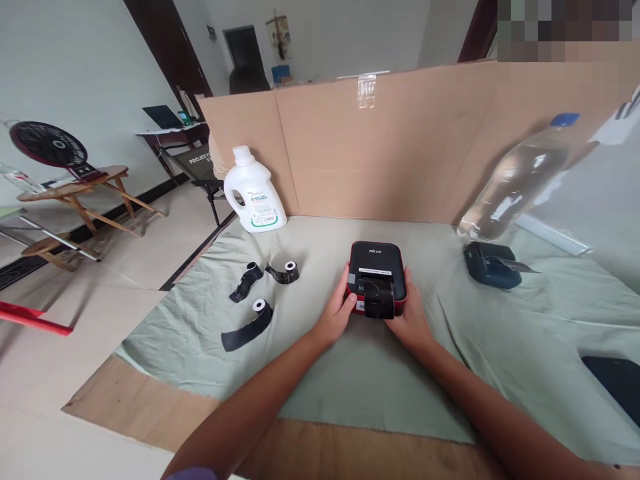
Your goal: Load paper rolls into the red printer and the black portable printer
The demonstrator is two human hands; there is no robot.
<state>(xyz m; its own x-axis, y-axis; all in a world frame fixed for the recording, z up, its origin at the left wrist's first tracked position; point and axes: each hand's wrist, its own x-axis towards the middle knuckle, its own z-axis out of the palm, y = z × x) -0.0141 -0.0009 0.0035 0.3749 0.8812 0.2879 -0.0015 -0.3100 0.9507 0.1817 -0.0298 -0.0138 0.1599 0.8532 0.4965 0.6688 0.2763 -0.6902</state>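
Note:
Between both hands is a black and red label printer (379, 260), with a dark strip hanging from the slot at its near side. My left hand (336, 313) grips its left side, thumb at the front left corner. Fingers of my right hand (411, 317) wrap round its right side and under the near corner. Several rolls of dark strip lie to the left on the green cloth: one upper left (247, 281), one beside it (287, 271) and one lower (249, 328).
A white detergent bottle (255, 193) stands at the back left before a cardboard panel (375, 160). On the right are a large clear bottle (517, 180), leaning, a second dark device (493, 265) and a black phone-like object (615, 383). The green cloth (360, 387) covers a wooden board.

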